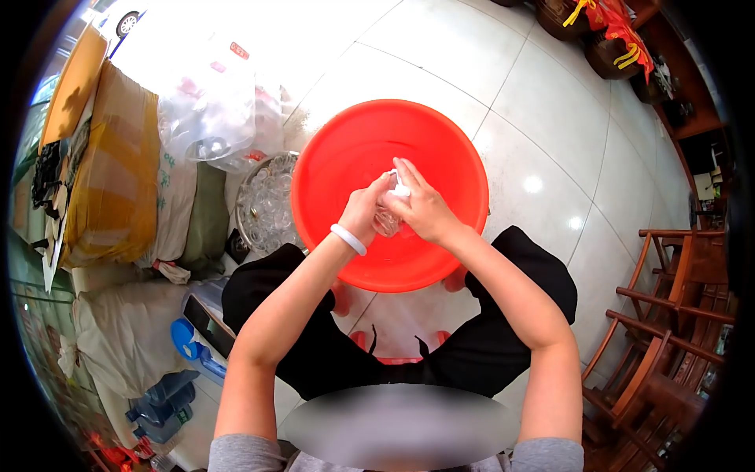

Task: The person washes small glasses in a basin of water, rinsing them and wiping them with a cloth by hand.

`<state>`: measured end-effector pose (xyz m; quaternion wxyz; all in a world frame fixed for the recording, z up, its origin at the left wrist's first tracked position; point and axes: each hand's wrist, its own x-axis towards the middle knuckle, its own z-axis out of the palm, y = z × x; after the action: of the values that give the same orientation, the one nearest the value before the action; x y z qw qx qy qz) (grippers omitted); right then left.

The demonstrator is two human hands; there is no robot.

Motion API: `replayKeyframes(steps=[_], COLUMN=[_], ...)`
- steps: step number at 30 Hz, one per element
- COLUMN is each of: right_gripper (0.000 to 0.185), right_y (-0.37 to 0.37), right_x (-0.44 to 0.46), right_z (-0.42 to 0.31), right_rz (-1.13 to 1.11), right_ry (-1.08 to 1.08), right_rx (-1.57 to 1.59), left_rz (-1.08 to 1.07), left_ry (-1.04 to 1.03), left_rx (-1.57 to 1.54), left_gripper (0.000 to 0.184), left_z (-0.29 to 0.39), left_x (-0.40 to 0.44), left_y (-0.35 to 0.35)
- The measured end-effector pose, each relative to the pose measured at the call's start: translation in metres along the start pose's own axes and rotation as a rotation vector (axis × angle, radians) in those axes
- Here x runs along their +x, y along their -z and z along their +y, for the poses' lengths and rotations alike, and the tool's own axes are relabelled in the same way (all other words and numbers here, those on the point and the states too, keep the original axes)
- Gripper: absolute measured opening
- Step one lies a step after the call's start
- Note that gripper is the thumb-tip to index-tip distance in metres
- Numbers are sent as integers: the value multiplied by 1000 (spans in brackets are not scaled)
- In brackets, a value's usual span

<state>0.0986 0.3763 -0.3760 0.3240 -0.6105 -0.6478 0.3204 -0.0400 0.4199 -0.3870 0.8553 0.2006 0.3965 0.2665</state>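
Over the big red basin (pixel 338 157) both hands meet. My left hand (pixel 366 211), with a white bracelet at the wrist, is wrapped round a small clear container (pixel 387 223), glass or plastic. My right hand (pixel 427 208) reaches in from the other side, its fingers close together at the container's upper end. A small white piece (pixel 402 190) shows between the right thumb and fingers; whether it is a cloth or a cap I cannot make out. The fingers cover much of the container.
Left of the basin, a round tray (pixel 245 228) holds many clear glass-like pieces. Clear plastic bags (pixel 208 118), a taped carton (pixel 114 169) and white sacks (pixel 118 330) stand further left. Wooden chairs (pixel 661 346) are at the right, dark jars (pixel 609 57) at the upper right.
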Motion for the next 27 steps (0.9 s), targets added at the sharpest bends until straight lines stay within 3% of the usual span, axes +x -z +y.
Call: replayKeyframes(steps=[2,5,7,10,12,13,15,20,22,23,25,26,27], right_gripper=[65,54,42,32,28,26,26,22,25,25,30,30,33], right_y=[3,3,1,-2,-2,-2,-4,-5,-3,3,16,12,3], right_x=[0,2,3,-1,-2,-2,-2,0,3,4,6,6,6], right_z=[-4,0,6,0,0,1,5,16,15,14,10,12,16], right_rz=[-49,-115,-92,-10,12,36,39,92,182,182,33,30,92], right_ry=[-14,-124,10,65,126,185,207,253,285,287,-212,-210,-55], right_rx=[-12,-71,-67,-77,-131,-185,-224,-205,-57,-56,443,441,386], left_rz=[-42,88,122,130,-1,-1,-88,-102,-106,-129,-123,-123,-101], left_ry=[-8,-46,-44,-75,149,149,356,377,379,359,311,307,255], left_rx=[156,361,489,313,432,432,358,279,256,94,-105,-107,-115], left_gripper=[32,34,34,39,45,45,51,51,49,47,43,43,43], left_z=[4,6,6,7,19,17,9,4,4,4,9,10,10], left_x=[-10,-15,-12,-4,-15,-13,-5,-5,-4,-2,1,2,4], left_y=[-3,-9,-8,-3,-10,-8,1,4,4,4,6,6,7])
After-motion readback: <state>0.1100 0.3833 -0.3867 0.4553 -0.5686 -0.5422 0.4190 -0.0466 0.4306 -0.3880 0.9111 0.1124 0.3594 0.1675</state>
